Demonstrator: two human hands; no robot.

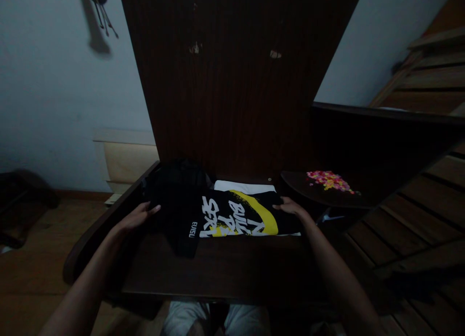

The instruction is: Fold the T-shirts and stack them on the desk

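Observation:
A black T-shirt (218, 215) with white lettering and a yellow band lies partly folded across the dark desk. Its left part, a plain black sleeve area, hangs toward the front. My left hand (139, 216) grips the cloth at the left end, thumb on top and fingertips lost in the dark fabric. At the opposite end, my right hand (290, 207) holds the shirt's edge, its thumb over the cloth and other fingers partly hidden. White cloth (243, 186) shows behind and beneath the shirt.
The dark wooden desk (218, 273) has a tall back panel (232, 94) and a raised left side (98, 234). Small pink and yellow pieces (331, 181) lie on a rounded shelf at right. Wooden slats (410, 220) stand farther right. Dark cloth (178, 174) sits behind the shirt.

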